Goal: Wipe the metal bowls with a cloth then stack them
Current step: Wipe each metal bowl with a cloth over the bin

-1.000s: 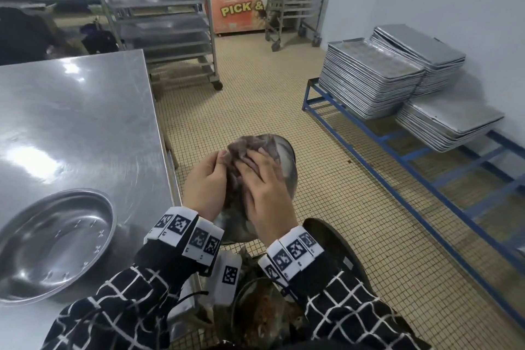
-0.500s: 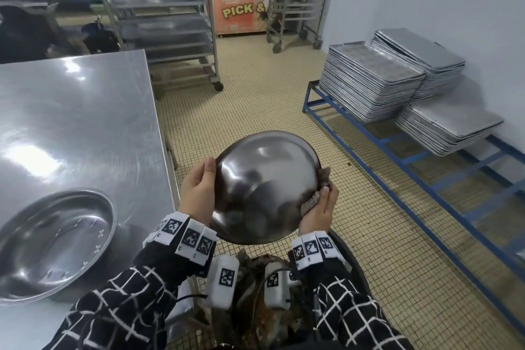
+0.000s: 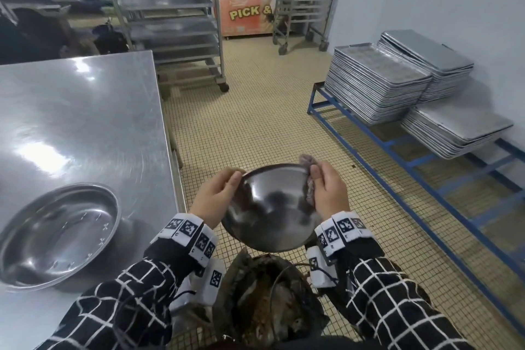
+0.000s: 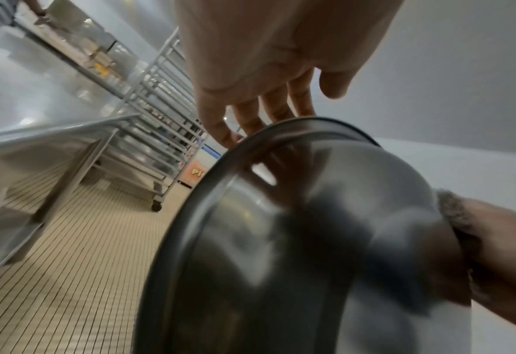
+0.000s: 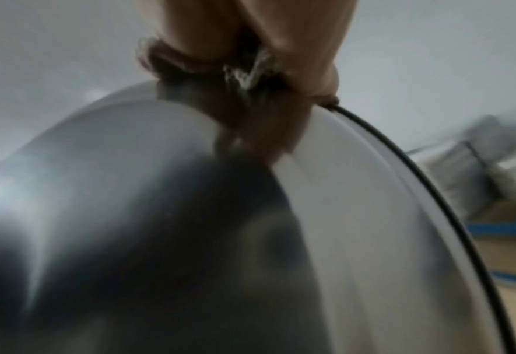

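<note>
Commercial kitchen, tray racks (image 3: 167, 8), stacked baking trays (image 3: 375, 82)

Head cam looks down; wrist cams close, all sharing bowl (image 3: 272, 207).

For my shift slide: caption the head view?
Both hands hold a metal bowl above the floor, right hand pressing a cloth against it.

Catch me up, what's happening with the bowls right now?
A person is holding one metal bowl up over the floor, beside the table, with its outside toward the head camera. The left hand grips its left rim; the right hand presses a cloth against its right edge. A second bowl sits open side up on the table. Nothing is stacked yet. Below the hands is a dark container; I can't tell what's inside.
</note>
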Demonstrator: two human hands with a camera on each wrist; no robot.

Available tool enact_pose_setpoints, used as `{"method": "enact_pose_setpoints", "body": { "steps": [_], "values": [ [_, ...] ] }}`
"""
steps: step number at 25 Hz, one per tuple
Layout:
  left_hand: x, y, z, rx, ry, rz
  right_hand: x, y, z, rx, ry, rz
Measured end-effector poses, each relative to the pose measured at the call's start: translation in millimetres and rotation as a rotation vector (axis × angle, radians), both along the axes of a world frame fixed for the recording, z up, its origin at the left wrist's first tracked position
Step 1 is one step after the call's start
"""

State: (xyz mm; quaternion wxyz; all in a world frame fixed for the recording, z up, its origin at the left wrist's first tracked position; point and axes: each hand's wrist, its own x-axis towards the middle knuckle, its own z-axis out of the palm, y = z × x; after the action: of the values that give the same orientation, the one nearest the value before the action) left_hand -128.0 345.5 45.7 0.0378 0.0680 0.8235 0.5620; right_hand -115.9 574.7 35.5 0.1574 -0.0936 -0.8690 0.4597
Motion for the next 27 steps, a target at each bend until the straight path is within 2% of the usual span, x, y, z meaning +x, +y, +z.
{"method": "enact_pose_setpoints", "body": {
  "steps": [3, 6, 10, 12, 14, 15, 17, 19, 21, 24, 27],
  "values": [
    [3.4, 13.6, 6.9, -0.179, 0.026, -0.145, -1.3, -10.2, 3.8, 0.285, 0.072, 0.176],
    [8.1, 25.5, 7.3, -0.264, 0.075, -0.106, -3.8, -22.3, 2.5, 0.432, 0.132, 0.231],
    [10.1, 34.8, 12.7, -0.065, 0.068, 0.142, 9.9, -51.7, 7.0, 0.497, 0.334, 0.132],
    [8.5, 38.0, 19.5, 0.023, 0.048, 0.201, 20.8, -63.3, 11.4, 0.556, 0.39, 0.068],
    [8.1, 39.1, 23.3, 0.049, 0.035, 0.211, 25.2, -62.1, 11.9, 0.509, 0.365, -0.024],
    [9.0, 38.0, 22.8, 0.068, 0.023, 0.213, 25.4, -56.6, 10.7, 0.421, 0.324, -0.1],
    [10.4, 33.3, 20.5, 0.137, -0.019, 0.245, 21.9, -36.9, 0.9, 0.108, 0.189, -0.252],
    [9.5, 26.8, 20.5, 0.244, -0.059, 0.307, 19.9, -15.9, -16.7, -0.139, -0.021, -0.313],
    [3.8, 21.1, 20.0, 0.271, -0.046, 0.353, 22.8, -5.2, -27.4, -0.157, -0.106, -0.299],
    [0.0, 17.8, 22.1, 0.236, -0.033, 0.358, 25.5, -13.3, -14.0, -0.109, 0.096, -0.263],
    [5.0, 22.8, 25.5, 0.142, -0.032, 0.303, 22.5, -43.1, 11.9, 0.032, 0.32, -0.023]
  ]
}}
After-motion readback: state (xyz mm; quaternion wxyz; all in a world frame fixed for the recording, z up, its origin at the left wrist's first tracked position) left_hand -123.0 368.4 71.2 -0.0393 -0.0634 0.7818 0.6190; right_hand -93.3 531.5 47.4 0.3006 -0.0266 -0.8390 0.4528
